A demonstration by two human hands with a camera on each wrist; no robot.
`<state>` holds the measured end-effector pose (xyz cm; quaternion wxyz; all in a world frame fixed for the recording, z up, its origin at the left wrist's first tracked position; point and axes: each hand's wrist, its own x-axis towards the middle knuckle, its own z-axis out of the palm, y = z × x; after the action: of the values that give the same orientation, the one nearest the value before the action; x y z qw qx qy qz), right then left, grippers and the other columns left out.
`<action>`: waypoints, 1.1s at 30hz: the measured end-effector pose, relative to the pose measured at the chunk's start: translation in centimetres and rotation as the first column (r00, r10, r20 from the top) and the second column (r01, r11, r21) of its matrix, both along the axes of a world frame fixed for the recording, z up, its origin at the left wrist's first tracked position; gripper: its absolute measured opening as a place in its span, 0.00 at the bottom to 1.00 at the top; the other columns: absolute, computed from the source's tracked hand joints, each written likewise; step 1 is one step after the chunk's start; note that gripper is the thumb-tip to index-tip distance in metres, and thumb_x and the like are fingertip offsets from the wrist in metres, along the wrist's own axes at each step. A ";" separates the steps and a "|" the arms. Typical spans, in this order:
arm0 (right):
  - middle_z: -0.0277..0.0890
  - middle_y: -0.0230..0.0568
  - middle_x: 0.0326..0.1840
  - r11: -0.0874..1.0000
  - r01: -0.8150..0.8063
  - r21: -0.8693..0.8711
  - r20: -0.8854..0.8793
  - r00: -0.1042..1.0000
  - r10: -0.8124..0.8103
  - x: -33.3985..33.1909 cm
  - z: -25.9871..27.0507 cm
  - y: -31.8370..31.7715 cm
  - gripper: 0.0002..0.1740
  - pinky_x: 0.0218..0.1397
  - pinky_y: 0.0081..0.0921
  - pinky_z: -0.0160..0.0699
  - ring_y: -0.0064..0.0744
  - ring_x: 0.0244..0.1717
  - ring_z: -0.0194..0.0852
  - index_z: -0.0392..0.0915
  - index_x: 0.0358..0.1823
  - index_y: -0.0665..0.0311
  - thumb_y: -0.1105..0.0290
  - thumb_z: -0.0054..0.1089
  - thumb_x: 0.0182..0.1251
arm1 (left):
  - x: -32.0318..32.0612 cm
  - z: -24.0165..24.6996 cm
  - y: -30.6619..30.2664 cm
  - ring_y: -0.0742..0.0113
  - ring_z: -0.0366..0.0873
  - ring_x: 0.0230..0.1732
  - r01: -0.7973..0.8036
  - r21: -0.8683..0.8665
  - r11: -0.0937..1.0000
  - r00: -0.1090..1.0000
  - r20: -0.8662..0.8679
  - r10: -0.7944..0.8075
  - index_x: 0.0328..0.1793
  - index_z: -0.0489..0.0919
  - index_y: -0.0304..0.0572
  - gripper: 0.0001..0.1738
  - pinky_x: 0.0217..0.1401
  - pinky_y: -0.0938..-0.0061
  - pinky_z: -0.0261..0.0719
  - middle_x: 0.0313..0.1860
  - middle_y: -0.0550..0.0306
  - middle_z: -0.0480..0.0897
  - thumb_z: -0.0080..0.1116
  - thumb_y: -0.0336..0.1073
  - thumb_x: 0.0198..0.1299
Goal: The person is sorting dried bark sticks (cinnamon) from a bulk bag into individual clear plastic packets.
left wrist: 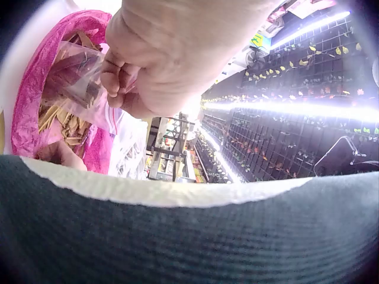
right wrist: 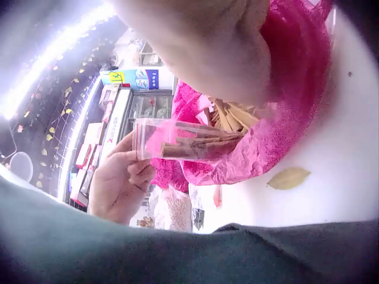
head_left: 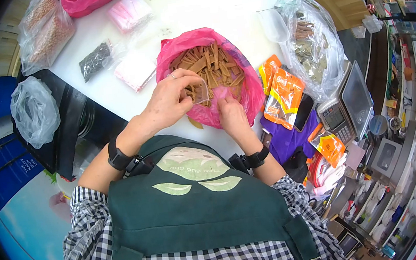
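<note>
A pink plastic bag (head_left: 253,80) stands open on the table, filled with brown strips that look like cinnamon bark (head_left: 210,62). My left hand (head_left: 166,103) pinches a small clear zip bag (right wrist: 183,141) by its zip edge, over the left side of the pink bag. Several bark strips (right wrist: 198,148) lie inside the zip bag. My right hand (head_left: 234,116) reaches over the near rim of the pink bag, its bent fingers down by the bark and a pink fold of plastic. Its fingertips are hidden, and I cannot tell what they hold.
One dry leaf (right wrist: 288,178) lies near the pink bag. To the right are orange packets (head_left: 284,97), a clear bag of leaves (head_left: 312,49) and a scale (head_left: 339,116). Packs of small bags (head_left: 137,71) and a dark-filled pouch (head_left: 95,60) lie left.
</note>
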<state>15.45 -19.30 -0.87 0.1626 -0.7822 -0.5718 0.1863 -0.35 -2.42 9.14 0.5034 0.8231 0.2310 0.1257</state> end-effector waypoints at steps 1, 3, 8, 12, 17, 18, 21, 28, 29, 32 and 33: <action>0.75 0.60 0.32 0.998 0.037 0.056 0.087 0.995 -0.041 -0.3 -0.2 0.0 0.06 0.43 0.50 0.78 0.61 0.38 0.78 0.74 0.32 0.71 0.84 0.53 0.51 | 0.0 0.1 0.0 0.70 0.77 0.27 -0.005 -0.016 1.000 1.000 -0.007 0.005 0.56 0.80 0.39 0.27 0.32 0.76 0.76 0.56 0.52 0.77 0.52 0.17 0.46; 0.76 0.60 0.32 0.997 0.052 0.064 0.111 0.992 -0.058 -0.5 -0.1 0.0 0.06 0.43 0.50 0.78 0.61 0.37 0.79 0.74 0.32 0.71 0.83 0.54 0.51 | 0.0 0.0 -0.1 0.70 0.77 0.27 -0.004 -0.020 1.000 1.000 -0.004 0.004 0.56 0.80 0.39 0.27 0.32 0.76 0.76 0.56 0.52 0.77 0.52 0.17 0.46; 0.76 0.53 0.29 0.987 0.161 -0.004 0.010 0.987 -0.161 1.0 -0.3 0.1 0.07 0.40 0.47 0.77 0.57 0.36 0.79 0.75 0.31 0.68 0.81 0.58 0.49 | 0.0 0.1 0.0 0.70 0.77 0.28 0.001 -0.030 1.000 1.000 -0.012 -0.002 0.56 0.80 0.39 0.28 0.33 0.76 0.76 0.57 0.52 0.77 0.52 0.17 0.46; 0.78 0.54 0.31 0.987 0.155 0.036 -0.061 0.986 -0.153 1.4 0.2 0.3 0.05 0.39 0.48 0.77 0.57 0.35 0.79 0.76 0.30 0.67 0.80 0.60 0.50 | 0.0 0.0 0.0 0.70 0.77 0.28 -0.001 -0.040 0.999 1.000 -0.017 0.001 0.57 0.80 0.39 0.28 0.33 0.76 0.76 0.57 0.52 0.77 0.52 0.17 0.46; 0.79 0.53 0.30 0.984 0.149 0.094 -0.145 0.980 -0.135 1.9 0.4 0.2 0.06 0.39 0.43 0.79 0.52 0.35 0.81 0.79 0.32 0.65 0.79 0.63 0.50 | 0.0 -0.2 0.0 0.70 0.77 0.28 -0.005 -0.028 1.000 1.000 0.006 0.005 0.57 0.80 0.38 0.28 0.33 0.76 0.76 0.56 0.52 0.77 0.52 0.17 0.46; 0.79 0.48 0.27 0.966 0.253 0.055 -0.320 0.921 -0.223 2.2 1.1 0.4 0.07 0.38 0.36 0.79 0.43 0.34 0.82 0.81 0.34 0.65 0.78 0.64 0.51 | 0.0 0.0 0.1 0.70 0.77 0.28 0.001 -0.017 1.000 1.000 -0.009 -0.001 0.57 0.80 0.38 0.27 0.33 0.76 0.76 0.56 0.52 0.77 0.52 0.17 0.46; 0.78 0.41 0.29 0.917 0.386 0.094 -0.659 0.715 -0.234 1.4 5.4 1.9 0.10 0.38 0.26 0.78 0.30 0.34 0.80 0.82 0.39 0.66 0.80 0.65 0.54 | 0.0 -0.2 0.1 0.70 0.77 0.28 -0.007 -0.041 0.999 1.000 -0.006 0.006 0.57 0.80 0.38 0.27 0.33 0.76 0.76 0.57 0.52 0.77 0.53 0.17 0.47; 0.76 0.39 0.41 0.766 0.399 0.504 -0.736 0.663 0.139 -2.4 10.6 5.3 0.13 0.41 0.21 0.73 0.24 0.39 0.74 0.79 0.48 0.69 0.84 0.60 0.61 | 0.5 0.0 -0.2 0.69 0.77 0.29 -0.019 -0.040 0.999 0.999 0.035 0.021 0.56 0.80 0.36 0.27 0.32 0.76 0.75 0.56 0.51 0.78 0.53 0.17 0.45; 0.76 0.39 0.41 0.750 0.374 0.545 -0.704 0.690 0.168 -2.8 10.3 5.7 0.12 0.40 0.22 0.73 0.25 0.39 0.74 0.79 0.47 0.69 0.83 0.59 0.62 | 0.5 -0.2 -0.1 0.69 0.77 0.29 -0.022 -0.038 0.999 0.999 0.032 0.023 0.56 0.80 0.36 0.27 0.32 0.76 0.75 0.56 0.51 0.78 0.53 0.17 0.45; 0.76 0.42 0.41 0.786 0.398 0.474 -0.745 0.656 0.118 -3.6 9.7 5.9 0.11 0.43 0.24 0.75 0.31 0.42 0.77 0.78 0.46 0.69 0.83 0.59 0.62 | 0.3 -0.6 0.2 0.69 0.77 0.29 -0.009 0.029 1.000 0.997 0.082 0.006 0.56 0.79 0.35 0.27 0.32 0.76 0.75 0.56 0.51 0.78 0.53 0.17 0.45; 0.76 0.43 0.42 0.790 0.438 0.429 -0.798 0.594 0.104 -3.8 9.5 5.9 0.11 0.44 0.24 0.76 0.33 0.44 0.79 0.79 0.45 0.68 0.83 0.59 0.61 | 0.2 -0.5 0.2 0.69 0.77 0.29 -0.026 -0.014 1.000 0.998 0.058 0.027 0.55 0.79 0.35 0.27 0.32 0.76 0.75 0.56 0.51 0.78 0.53 0.17 0.45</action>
<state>11.67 -13.44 8.66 0.6474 -0.5803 -0.3869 0.3074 -0.15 -2.23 8.62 0.5135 0.8127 0.2278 0.1548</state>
